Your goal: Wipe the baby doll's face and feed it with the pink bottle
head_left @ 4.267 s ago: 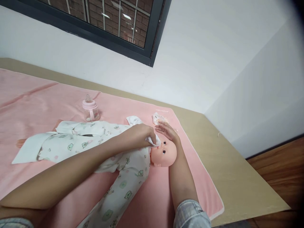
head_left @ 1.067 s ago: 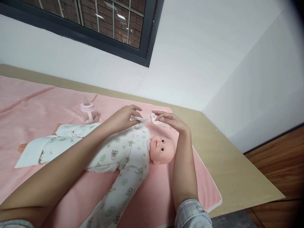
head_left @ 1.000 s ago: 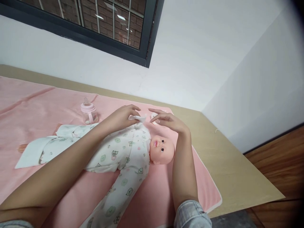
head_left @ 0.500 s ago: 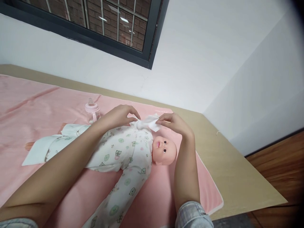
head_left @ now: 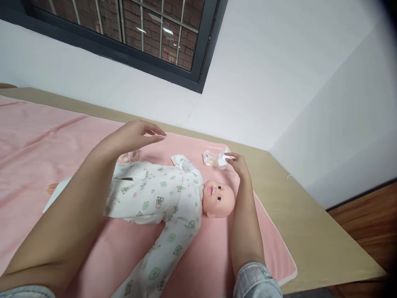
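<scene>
A baby doll (head_left: pixel 155 194) in white clothes with green and bear prints lies on its back, its head to the right. My left hand (head_left: pixel 136 134) hovers past the doll's far side, fingers stretched out, holding nothing. Below its wrist a pink baby bottle (head_left: pixel 132 156) shows in part. Beyond the doll's head, my right hand (head_left: pixel 238 163) pinches a white tissue (head_left: pixel 222 158). Touching or just beside the tissue is a small, partly clear packet (head_left: pixel 210 158) lying on the blanket. My left forearm hides part of the doll's legs.
A pink blanket (head_left: pixel 266 236) covers much of the light wooden table (head_left: pixel 310 231). White walls (head_left: pixel 248 74) rise behind and to the right. A dark-framed window (head_left: pixel 198 54) with bars is at the back.
My left hand has let go of the white cloth at the doll's far sleeve and moved left and up. My right hand has carried the tissue right, away from the doll's arm.
</scene>
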{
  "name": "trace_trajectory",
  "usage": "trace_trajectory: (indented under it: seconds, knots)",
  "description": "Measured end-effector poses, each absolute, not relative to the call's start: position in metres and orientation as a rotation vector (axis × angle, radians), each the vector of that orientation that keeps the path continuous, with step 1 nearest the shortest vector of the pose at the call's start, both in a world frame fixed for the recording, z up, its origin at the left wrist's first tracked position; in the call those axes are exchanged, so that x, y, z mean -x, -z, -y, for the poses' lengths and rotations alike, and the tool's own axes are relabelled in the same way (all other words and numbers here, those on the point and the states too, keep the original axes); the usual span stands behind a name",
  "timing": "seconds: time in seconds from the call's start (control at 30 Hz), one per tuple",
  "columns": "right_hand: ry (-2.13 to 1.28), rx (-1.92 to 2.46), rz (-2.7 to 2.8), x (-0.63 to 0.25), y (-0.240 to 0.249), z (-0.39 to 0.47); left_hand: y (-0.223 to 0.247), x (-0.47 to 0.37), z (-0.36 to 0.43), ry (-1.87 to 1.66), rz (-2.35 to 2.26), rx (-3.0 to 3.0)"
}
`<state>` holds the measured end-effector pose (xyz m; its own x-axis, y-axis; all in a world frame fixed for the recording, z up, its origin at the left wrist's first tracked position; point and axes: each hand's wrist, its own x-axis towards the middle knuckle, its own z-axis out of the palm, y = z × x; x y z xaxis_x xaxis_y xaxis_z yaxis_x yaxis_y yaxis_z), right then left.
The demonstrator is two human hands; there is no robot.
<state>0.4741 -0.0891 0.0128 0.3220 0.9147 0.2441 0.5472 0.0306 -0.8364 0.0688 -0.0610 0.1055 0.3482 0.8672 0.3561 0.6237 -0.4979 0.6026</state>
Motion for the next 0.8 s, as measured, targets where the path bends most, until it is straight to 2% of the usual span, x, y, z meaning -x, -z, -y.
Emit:
trace_trajectory:
  seconds: [0.23,0.37,0.6,0.8]
  knots:
    - [-0.823,1.317,1.175,-0.461,0.016,0.072,-0.107,-0.057,0.058,-0.96,-1.357,-2.227]
    - [-0.849,1.311,1.063,-0.464,0.024,0.072,-0.107,-0.053,0.057,-1.03,-1.329,-2.129]
    - [-0.623,1.355,1.024,-0.476,0.027,0.075,-0.107,-0.053,0.057,-1.057,-1.327,-2.065]
    - [-0.065,1.402,0.925,-0.493,0.052,0.071,-0.096,-0.022,0.029,-1.192,-1.475,-2.061]
